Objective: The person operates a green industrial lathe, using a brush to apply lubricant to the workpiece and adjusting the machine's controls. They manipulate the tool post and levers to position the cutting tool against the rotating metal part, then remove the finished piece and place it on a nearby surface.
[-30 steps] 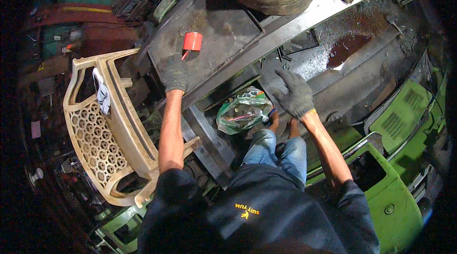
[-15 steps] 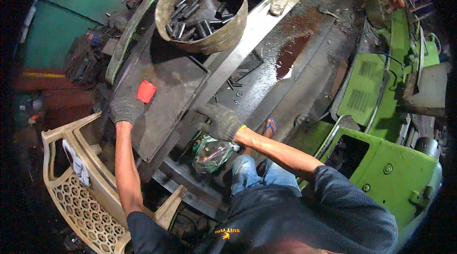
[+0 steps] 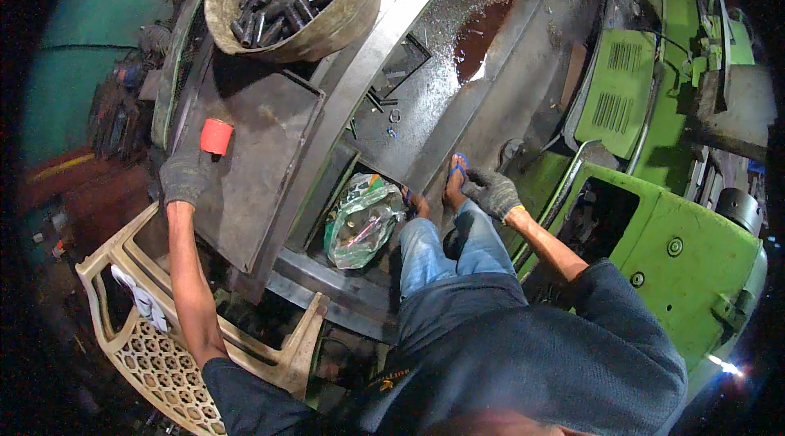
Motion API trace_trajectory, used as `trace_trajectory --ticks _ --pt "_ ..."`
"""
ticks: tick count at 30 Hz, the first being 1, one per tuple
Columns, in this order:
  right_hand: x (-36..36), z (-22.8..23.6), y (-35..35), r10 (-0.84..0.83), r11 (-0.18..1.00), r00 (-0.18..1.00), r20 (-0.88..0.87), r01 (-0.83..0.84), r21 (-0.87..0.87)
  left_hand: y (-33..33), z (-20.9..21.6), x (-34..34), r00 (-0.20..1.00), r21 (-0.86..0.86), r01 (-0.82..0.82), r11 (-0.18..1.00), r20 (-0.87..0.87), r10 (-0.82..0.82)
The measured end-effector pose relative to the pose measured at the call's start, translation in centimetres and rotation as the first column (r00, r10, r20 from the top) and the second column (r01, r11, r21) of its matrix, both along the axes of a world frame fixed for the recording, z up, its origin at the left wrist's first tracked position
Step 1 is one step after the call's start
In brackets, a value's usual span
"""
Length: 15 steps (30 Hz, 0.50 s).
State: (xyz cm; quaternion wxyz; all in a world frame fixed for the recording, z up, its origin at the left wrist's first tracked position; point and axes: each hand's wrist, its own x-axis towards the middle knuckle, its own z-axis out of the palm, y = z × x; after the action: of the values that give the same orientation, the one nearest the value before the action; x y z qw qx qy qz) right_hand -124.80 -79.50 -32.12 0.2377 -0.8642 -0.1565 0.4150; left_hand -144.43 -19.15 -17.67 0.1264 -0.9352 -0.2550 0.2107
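My left hand (image 3: pixel 183 179), in a dark grey knit glove, is at the left edge of a dark metal plate (image 3: pixel 266 142). Right beside its fingertips, on the plate, is a short red cylinder (image 3: pixel 216 136). The fingers are partly hidden, and whether they grip anything does not show. My right hand (image 3: pixel 493 193), gloved alike with a yellow cuff, hangs over the floor beside my right foot. Its fingers are slightly apart and nothing shows in them. A large worn round tub (image 3: pixel 327 31) at the plate's far end holds several dark metal tubes (image 3: pixel 270 15).
A clear green plastic bag (image 3: pixel 360 228) lies left of my legs. A beige plastic chair (image 3: pixel 155 354) stands at the lower left. Green machinery (image 3: pixel 646 232) fills the right side. Dark liquid (image 3: pixel 482 35) lies in the long metal tray ahead.
My right hand has moved right, from beside the plate and above the bag to near my right foot. My left hand stays by the red cylinder. The whole view has shifted.
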Motion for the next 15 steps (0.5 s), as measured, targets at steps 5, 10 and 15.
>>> trace_trajectory --ticks 5,10,15 --pt "2.2 -2.2 -2.5 -0.013 1.000 0.994 0.108 0.010 0.027 1.1 -2.3 -0.6 0.954 -0.057 -0.197 0.979 0.220 0.205" --pt "6.8 -2.3 -6.4 -0.196 0.981 0.969 0.152 0.191 0.045 0.5 -0.2 -3.4 0.935 -0.260 -0.184 0.948 0.250 0.250" --pt "15.4 -3.8 -15.2 -0.259 0.961 0.910 0.324 0.277 -0.010 -18.3 3.7 2.3 0.902 -0.489 -0.288 0.823 0.150 0.405"
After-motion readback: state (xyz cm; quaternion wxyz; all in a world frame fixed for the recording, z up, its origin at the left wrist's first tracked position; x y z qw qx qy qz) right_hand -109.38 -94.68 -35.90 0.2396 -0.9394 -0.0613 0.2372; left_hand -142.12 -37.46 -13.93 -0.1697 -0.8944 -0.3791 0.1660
